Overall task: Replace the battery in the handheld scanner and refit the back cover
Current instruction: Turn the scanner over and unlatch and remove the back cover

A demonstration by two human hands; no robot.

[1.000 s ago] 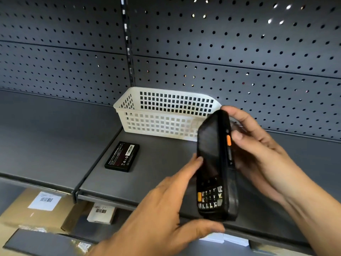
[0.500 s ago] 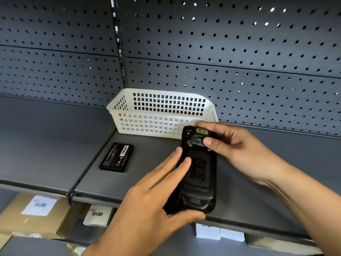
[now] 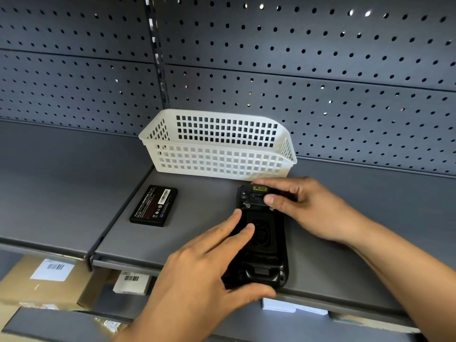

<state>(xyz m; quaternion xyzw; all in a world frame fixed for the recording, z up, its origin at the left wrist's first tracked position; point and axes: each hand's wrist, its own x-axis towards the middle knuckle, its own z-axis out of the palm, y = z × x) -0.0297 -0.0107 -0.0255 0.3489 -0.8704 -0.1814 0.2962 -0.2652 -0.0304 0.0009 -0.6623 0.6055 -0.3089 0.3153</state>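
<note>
The black handheld scanner (image 3: 267, 245) lies face down on the grey shelf (image 3: 197, 233), its back cover upward and a yellow label at its far end. My left hand (image 3: 204, 265) rests on its near half, fingers flat on the back cover and thumb hooked around the bottom edge. My right hand (image 3: 303, 206) grips the scanner's far end, thumb pressing beside the camera window. A black battery (image 3: 154, 205) with white print and a barcode lies flat on the shelf to the left, apart from both hands.
A white perforated plastic basket (image 3: 217, 156) stands behind the scanner against the grey pegboard wall (image 3: 320, 70). A shelf seam runs left of the battery. Below the shelf edge are cardboard boxes (image 3: 47, 282) and small white labelled boxes (image 3: 132, 282).
The scanner was held upright on edge with its screen showing; it has been turned over and laid face down on the shelf. Both hands now press on its back.
</note>
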